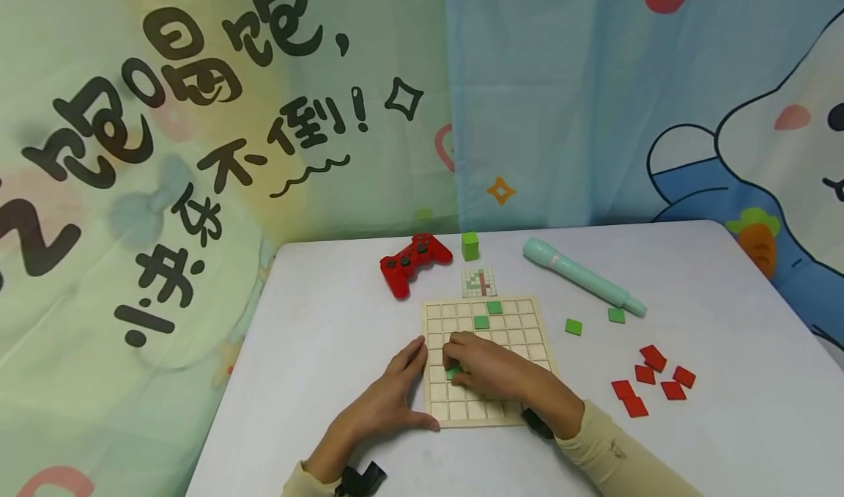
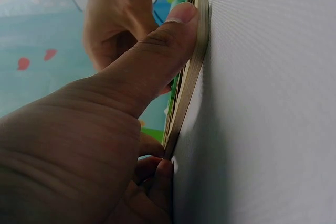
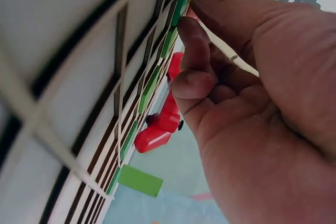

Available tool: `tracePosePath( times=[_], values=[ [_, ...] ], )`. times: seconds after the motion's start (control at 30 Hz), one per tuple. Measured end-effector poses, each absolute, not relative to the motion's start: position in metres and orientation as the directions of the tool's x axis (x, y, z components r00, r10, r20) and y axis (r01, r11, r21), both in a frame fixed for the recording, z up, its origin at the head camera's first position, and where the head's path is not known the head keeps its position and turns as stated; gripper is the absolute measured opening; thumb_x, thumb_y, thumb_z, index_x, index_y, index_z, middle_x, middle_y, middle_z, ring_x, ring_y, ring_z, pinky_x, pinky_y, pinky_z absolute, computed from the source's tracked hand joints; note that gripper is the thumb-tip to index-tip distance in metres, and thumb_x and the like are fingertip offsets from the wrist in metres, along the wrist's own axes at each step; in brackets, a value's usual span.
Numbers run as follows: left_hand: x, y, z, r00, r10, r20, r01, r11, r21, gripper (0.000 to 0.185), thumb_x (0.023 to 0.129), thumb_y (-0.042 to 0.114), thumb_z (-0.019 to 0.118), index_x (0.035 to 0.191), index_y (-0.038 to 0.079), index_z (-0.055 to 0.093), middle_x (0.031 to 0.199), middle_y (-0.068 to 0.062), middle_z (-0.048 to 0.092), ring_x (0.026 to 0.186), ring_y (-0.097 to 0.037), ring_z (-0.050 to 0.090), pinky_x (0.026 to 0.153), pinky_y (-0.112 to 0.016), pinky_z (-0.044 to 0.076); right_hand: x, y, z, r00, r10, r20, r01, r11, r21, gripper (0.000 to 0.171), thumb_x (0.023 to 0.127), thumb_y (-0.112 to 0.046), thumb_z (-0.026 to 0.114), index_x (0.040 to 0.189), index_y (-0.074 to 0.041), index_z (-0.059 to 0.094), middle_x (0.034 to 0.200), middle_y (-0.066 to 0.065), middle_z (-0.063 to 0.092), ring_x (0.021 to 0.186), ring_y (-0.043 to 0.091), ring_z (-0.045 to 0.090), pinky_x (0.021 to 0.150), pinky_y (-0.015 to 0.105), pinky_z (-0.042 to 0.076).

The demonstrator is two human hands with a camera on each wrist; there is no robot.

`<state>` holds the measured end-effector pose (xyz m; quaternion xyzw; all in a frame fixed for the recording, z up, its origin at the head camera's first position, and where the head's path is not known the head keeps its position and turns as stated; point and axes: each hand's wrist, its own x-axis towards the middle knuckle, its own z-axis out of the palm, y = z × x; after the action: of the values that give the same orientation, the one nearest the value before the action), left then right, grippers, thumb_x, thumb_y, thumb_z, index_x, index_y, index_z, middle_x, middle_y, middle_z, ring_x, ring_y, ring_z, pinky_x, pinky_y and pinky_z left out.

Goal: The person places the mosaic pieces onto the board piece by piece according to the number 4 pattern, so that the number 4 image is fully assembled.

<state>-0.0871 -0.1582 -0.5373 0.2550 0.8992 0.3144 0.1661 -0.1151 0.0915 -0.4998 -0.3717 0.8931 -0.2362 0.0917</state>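
Fingers [image 1: 455,352] of the right hand [image 1: 484,371] are curled down onto the wooden grid board [image 1: 488,358], pinching a green square tile [image 1: 453,372] over a cell in the left part of the board, about mid-depth. In the right wrist view the fingertips [image 3: 197,30] press that tile's edge against the grid ribs. Left hand [image 1: 395,391] lies flat beside the board's left edge, fingers straight and held together, thumb [image 2: 163,51] pressed along the board's rim [image 2: 191,85]; it holds nothing.

Board contents: two more green tiles sit in cells, one [image 1: 481,322] in the second row from the far edge, one [image 1: 494,307] in the far row, diagonal neighbours. Remaining visible cells show bare wood; cells beneath the right hand are hidden.

Right of the board, on the white tabletop [image 1: 725,409]: a loose cluster of red square tiles [image 1: 649,380], some touching each other. Farther back, two loose green tiles, one [image 1: 574,327] near the board, one [image 1: 616,315] just beside the mint-green flashlight [image 1: 580,275].

Just beyond the board's far edge: a small pattern card [image 1: 478,282] with a gridded picture. Farther back: a red game controller [image 1: 415,261] to the left, a green cube [image 1: 469,245] at centre. Printed cartoon curtains [image 1: 560,94] hang behind the tabletop.
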Motion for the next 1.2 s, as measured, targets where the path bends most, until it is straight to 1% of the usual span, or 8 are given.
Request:
tracePosePath(
  times=[0.13,0.23,0.4,0.53,0.7,0.9,1.03,1.2],
  values=[
    [-0.086,-0.158,-0.537,-0.815,0.564,-0.136,0.356,0.671,0.65,0.128,0.075,0.047,0.096,0.17,0.004,0.022,0.182,-0.007,0.012,0.168,-0.032,0.018,0.129,-0.051,0.037,-0.113,0.103,-0.495,-0.711,-0.703,0.017,-0.603,0.597,-0.529,0.016,0.102,-0.019,0.073,0.116,-0.012,0.071,0.113,-0.001,0.067,0.098,0.008,0.06,0.089,0.029,0.057],
    [-0.086,-0.157,-0.538,-0.814,0.564,-0.137,0.355,0.671,0.651,0.129,0.074,0.048,0.096,0.17,0.004,0.021,0.182,-0.008,0.012,0.168,-0.032,0.018,0.129,-0.051,0.036,-0.111,0.125,-0.49,-0.757,-0.65,0.067,-0.566,0.6,-0.566,0.02,0.106,-0.018,0.067,0.124,-0.011,0.07,0.118,0.001,0.069,0.099,0.01,0.063,0.087,0.029,0.058],
    [-0.086,-0.158,-0.541,-0.819,0.556,-0.14,0.353,0.681,0.642,0.13,0.074,0.048,0.097,0.17,0.005,0.021,0.182,-0.008,0.011,0.168,-0.032,0.017,0.13,-0.051,0.035,-0.114,0.178,-0.481,-0.907,-0.394,0.149,-0.4,0.696,-0.596,0.02,0.106,-0.013,0.066,0.125,-0.013,0.069,0.118,0.003,0.07,0.094,0.01,0.059,0.076,0.025,0.054],
    [-0.086,-0.159,-0.542,-0.823,0.55,-0.143,0.349,0.687,0.638,0.131,0.074,0.048,0.097,0.17,0.005,0.02,0.182,-0.007,0.01,0.168,-0.032,0.016,0.13,-0.051,0.035,-0.116,0.219,-0.487,-0.973,-0.184,0.142,-0.233,0.765,-0.6,0.026,0.104,-0.009,0.067,0.129,-0.01,0.067,0.123,0.009,0.069,0.096,0.018,0.06,0.076,0.025,0.052],
    [-0.085,-0.16,-0.543,-0.823,0.551,-0.138,0.351,0.685,0.639,0.13,0.073,0.048,0.097,0.17,0.004,0.021,0.182,-0.007,0.011,0.168,-0.032,0.017,0.13,-0.051,0.035,-0.117,0.248,-0.506,-0.997,-0.047,0.069,-0.08,0.774,-0.628,0.032,0.103,-0.008,0.067,0.134,-0.002,0.063,0.129,0.02,0.063,0.1,0.028,0.06,0.078,0.028,0.052],
    [-0.084,-0.159,-0.542,-0.823,0.55,-0.141,0.345,0.681,0.646,0.13,0.074,0.049,0.097,0.17,0.004,0.021,0.182,-0.006,0.01,0.168,-0.031,0.016,0.129,-0.051,0.036,-0.118,0.255,-0.521,-1.0,-0.009,0.003,-0.009,0.793,-0.609,0.043,0.1,-0.007,0.069,0.14,0.003,0.057,0.136,0.028,0.052,0.106,0.037,0.056,0.088,0.049,0.055],
    [-0.084,-0.158,-0.541,-0.822,0.552,-0.143,0.346,0.683,0.644,0.13,0.074,0.048,0.097,0.17,0.005,0.021,0.182,-0.006,0.01,0.168,-0.031,0.016,0.129,-0.051,0.036,-0.117,0.259,-0.527,-1.0,-0.02,-0.011,-0.009,0.811,-0.585,0.047,0.098,-0.009,0.073,0.14,0.005,0.057,0.125,0.026,0.052,0.1,0.034,0.053,0.083,0.045,0.051],
    [-0.086,-0.156,-0.539,-0.819,0.555,-0.145,0.35,0.684,0.64,0.13,0.074,0.048,0.097,0.17,0.007,0.02,0.182,-0.005,0.01,0.168,-0.031,0.017,0.129,-0.051,0.036,-0.116,0.264,-0.53,-0.999,-0.039,0.0,-0.032,0.823,-0.567,0.041,0.098,-0.01,0.074,0.134,0.005,0.061,0.113,0.021,0.054,0.094,0.028,0.051,0.075,0.035,0.044]
  ],
)
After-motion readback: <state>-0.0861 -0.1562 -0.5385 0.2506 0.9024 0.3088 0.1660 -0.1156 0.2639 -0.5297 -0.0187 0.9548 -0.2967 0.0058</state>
